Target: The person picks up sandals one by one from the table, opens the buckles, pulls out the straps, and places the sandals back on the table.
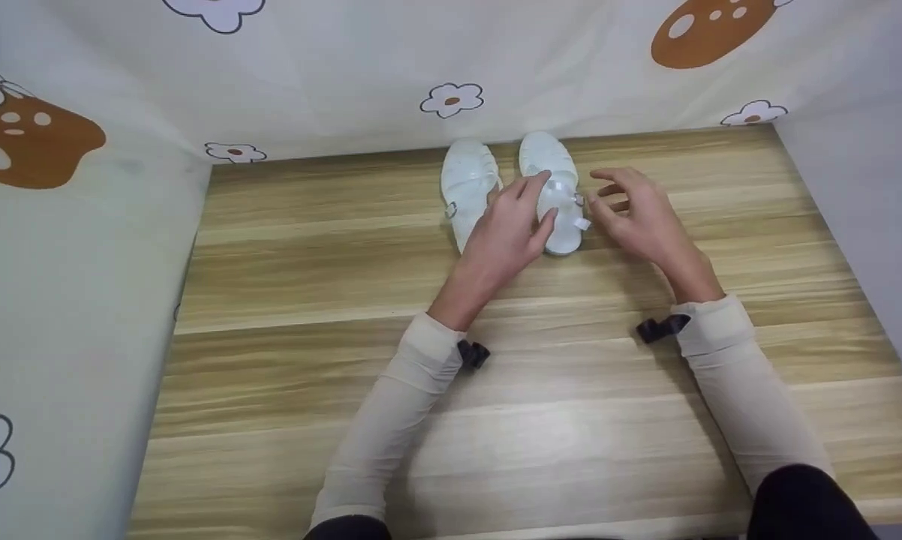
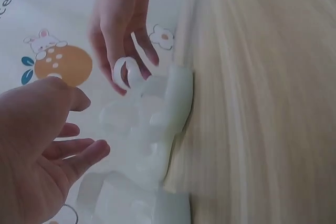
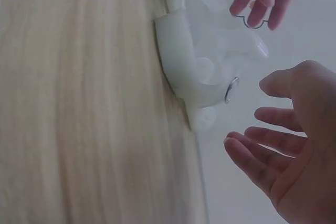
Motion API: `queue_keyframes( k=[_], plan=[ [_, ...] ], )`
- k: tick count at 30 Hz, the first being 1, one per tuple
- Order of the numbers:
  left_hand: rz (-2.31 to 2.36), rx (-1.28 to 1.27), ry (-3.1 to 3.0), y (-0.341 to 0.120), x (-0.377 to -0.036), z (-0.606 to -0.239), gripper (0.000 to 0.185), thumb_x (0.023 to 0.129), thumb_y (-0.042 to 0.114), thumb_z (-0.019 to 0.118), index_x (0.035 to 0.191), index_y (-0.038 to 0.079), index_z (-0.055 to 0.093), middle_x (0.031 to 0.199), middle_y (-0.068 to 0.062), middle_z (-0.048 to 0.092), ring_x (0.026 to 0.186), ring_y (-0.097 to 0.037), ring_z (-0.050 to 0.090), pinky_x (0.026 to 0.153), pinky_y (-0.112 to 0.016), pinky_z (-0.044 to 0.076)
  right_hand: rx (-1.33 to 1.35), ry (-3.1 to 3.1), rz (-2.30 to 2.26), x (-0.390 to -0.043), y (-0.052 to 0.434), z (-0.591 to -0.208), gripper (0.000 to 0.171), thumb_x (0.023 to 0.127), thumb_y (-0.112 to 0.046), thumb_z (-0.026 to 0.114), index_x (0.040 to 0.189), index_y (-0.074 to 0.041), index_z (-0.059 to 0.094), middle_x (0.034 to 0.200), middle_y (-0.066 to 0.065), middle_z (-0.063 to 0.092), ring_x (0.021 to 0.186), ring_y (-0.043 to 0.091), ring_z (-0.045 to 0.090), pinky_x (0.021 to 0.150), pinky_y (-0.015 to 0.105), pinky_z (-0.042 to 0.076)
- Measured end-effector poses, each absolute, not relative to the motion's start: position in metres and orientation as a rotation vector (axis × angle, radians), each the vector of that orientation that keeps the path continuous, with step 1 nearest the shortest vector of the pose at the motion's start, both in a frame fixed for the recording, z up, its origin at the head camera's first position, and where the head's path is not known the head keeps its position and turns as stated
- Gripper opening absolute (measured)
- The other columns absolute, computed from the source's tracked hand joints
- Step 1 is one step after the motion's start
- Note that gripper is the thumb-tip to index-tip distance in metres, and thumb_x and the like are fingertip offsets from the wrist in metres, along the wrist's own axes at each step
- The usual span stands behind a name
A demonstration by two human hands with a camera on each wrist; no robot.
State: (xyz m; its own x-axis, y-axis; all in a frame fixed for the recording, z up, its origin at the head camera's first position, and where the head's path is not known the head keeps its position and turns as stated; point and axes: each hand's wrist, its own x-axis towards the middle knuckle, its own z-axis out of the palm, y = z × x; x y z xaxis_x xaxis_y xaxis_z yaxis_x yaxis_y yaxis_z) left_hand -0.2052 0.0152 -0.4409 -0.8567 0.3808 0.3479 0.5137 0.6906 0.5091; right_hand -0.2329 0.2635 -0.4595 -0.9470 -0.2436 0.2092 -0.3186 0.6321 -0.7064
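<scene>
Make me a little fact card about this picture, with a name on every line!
Shoes: left shoe and right shoe, both pale, side by side
Toes: pointing toward the backdrop
Buckle: on the right shoe's outer side
Left grip: over the shoes, holding nothing
Right grip: beside the right shoe, holding nothing
Surface: wood-look, striped
Backdrop pattern: flowers and big orange-brown shapes
</scene>
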Motion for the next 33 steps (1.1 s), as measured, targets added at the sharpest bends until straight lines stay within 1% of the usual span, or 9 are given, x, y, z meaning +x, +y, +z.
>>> queue_keyframes(
  k=[4, 7, 10, 14, 19, 23, 26, 30, 33],
  plan=[
    [-0.852, -0.665, -2.759, 0.027, -0.207, -0.442, 0.054, 0.110, 0.026, 0.062, 0.157, 0.002, 0.049, 0.146, -0.019, 0.066, 0.131, -0.028, 0.068, 0.099, -0.036, 0.063, 0.485, -2.769, 1.283, -0.235, 0.261, -0.466, 0.045, 0.107, -0.024, 0.067, 0.144, 0.002, 0.063, 0.144, 0.023, 0.065, 0.121, 0.034, 0.074, 0.091, 0.029, 0.065],
    [-0.808, -0.616, -2.800, 0.035, -0.208, -0.443, 0.055, 0.110, 0.026, 0.062, 0.157, 0.002, 0.048, 0.144, -0.019, 0.067, 0.126, -0.029, 0.072, 0.095, -0.037, 0.064, 0.469, -2.781, 1.312, -0.236, 0.260, -0.470, 0.045, 0.108, -0.025, 0.067, 0.143, 0.001, 0.064, 0.144, 0.021, 0.066, 0.122, 0.034, 0.074, 0.090, 0.023, 0.064],
    [-0.775, -0.578, -2.846, 0.041, -0.210, -0.444, 0.056, 0.110, 0.027, 0.062, 0.157, 0.001, 0.046, 0.141, -0.018, 0.068, 0.120, -0.030, 0.074, 0.091, -0.038, 0.065, 0.441, -2.795, 1.338, -0.237, 0.260, -0.473, 0.043, 0.108, -0.026, 0.067, 0.143, -0.001, 0.065, 0.145, 0.019, 0.067, 0.122, 0.033, 0.074, 0.090, 0.023, 0.063],
    [-0.745, -0.514, -2.915, 0.047, -0.213, -0.445, 0.057, 0.109, 0.028, 0.063, 0.156, 0.001, 0.044, 0.135, -0.018, 0.070, 0.113, -0.031, 0.077, 0.084, -0.040, 0.067, 0.401, -2.818, 1.397, -0.240, 0.259, -0.479, 0.042, 0.108, -0.028, 0.066, 0.143, -0.004, 0.066, 0.147, 0.017, 0.067, 0.127, 0.034, 0.072, 0.094, 0.023, 0.062],
    [-0.746, -0.470, -2.963, 0.053, -0.216, -0.445, 0.054, 0.108, 0.028, 0.064, 0.151, 0.001, 0.044, 0.116, -0.018, 0.077, 0.100, -0.030, 0.080, 0.074, -0.041, 0.066, 0.359, -2.833, 1.469, -0.243, 0.259, -0.483, 0.042, 0.109, -0.029, 0.065, 0.144, -0.006, 0.066, 0.146, 0.019, 0.068, 0.131, 0.037, 0.070, 0.098, 0.020, 0.058],
    [-0.789, -0.485, -2.991, 0.057, -0.219, -0.444, 0.059, 0.109, 0.025, 0.062, 0.155, -0.003, 0.039, 0.106, -0.020, 0.078, 0.095, -0.030, 0.080, 0.075, -0.041, 0.065, 0.338, -2.831, 1.513, -0.244, 0.259, -0.486, 0.041, 0.110, -0.029, 0.064, 0.144, -0.007, 0.066, 0.144, 0.020, 0.069, 0.132, 0.035, 0.069, 0.100, 0.018, 0.055],
    [-0.850, -0.497, -3.023, 0.059, -0.221, -0.445, 0.068, 0.108, 0.022, 0.060, 0.161, -0.008, 0.030, 0.109, -0.023, 0.078, 0.100, -0.031, 0.079, 0.081, -0.043, 0.065, 0.338, -2.824, 1.571, -0.243, 0.258, -0.487, 0.042, 0.110, -0.028, 0.063, 0.146, -0.006, 0.065, 0.144, 0.020, 0.069, 0.134, 0.033, 0.067, 0.103, 0.017, 0.053],
    [-0.948, -0.480, -3.067, 0.060, -0.226, -0.448, 0.074, 0.107, 0.019, 0.057, 0.165, -0.009, 0.022, 0.117, -0.026, 0.076, 0.108, -0.033, 0.077, 0.089, -0.046, 0.064, 0.339, -2.823, 1.616, -0.244, 0.257, -0.488, 0.042, 0.111, -0.028, 0.063, 0.143, -0.002, 0.067, 0.155, 0.020, 0.061, 0.145, 0.033, 0.059, 0.120, 0.034, 0.049],
    [-1.054, -0.408, -3.100, 0.061, -0.227, -0.446, 0.075, 0.105, 0.018, 0.056, 0.166, -0.007, 0.021, 0.125, -0.026, 0.074, 0.115, -0.031, 0.074, 0.094, -0.048, 0.063, 0.330, -2.815, 1.641, -0.245, 0.257, -0.489, 0.041, 0.111, -0.029, 0.063, 0.137, 0.001, 0.070, 0.163, 0.020, 0.054, 0.152, 0.035, 0.052, 0.127, 0.050, 0.042]
  ],
)
